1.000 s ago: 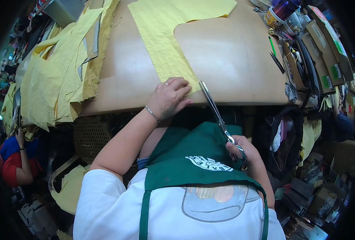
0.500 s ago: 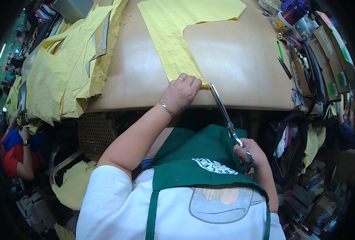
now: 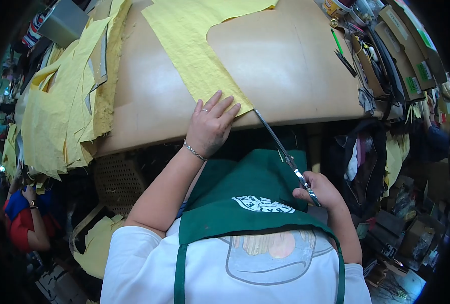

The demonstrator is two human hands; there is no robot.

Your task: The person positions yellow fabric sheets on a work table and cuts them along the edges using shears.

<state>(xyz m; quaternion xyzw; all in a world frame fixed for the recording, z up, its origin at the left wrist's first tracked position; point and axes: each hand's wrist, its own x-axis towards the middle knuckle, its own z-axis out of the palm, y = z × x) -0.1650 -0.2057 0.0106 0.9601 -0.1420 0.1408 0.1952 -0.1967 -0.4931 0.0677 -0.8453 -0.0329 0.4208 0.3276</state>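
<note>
A yellow fabric piece (image 3: 197, 48) lies on the tan table, its narrow end at the front edge. My left hand (image 3: 210, 121) rests on that end with fingers spread and laid flat. In my right hand (image 3: 322, 188) is a pair of long metal scissors (image 3: 281, 147), gripped by the handles below the table edge. The blades look closed, and their tips meet the fabric's front corner. A small yellow scrap (image 3: 280, 155) shows beside the blades, over the green apron (image 3: 245, 182).
Stacked yellow fabric (image 3: 57, 106) covers the table's left side. Boxes (image 3: 394, 55), a green pen (image 3: 336, 41) and black snips (image 3: 345, 63) lie at the right. A chair (image 3: 116, 177) stands below left. Another person in red (image 3: 24, 223) is at far left.
My left hand has gone from gripping the fabric's end to lying flat on it. The scissor blades have closed. The whole view has shifted and turned slightly.
</note>
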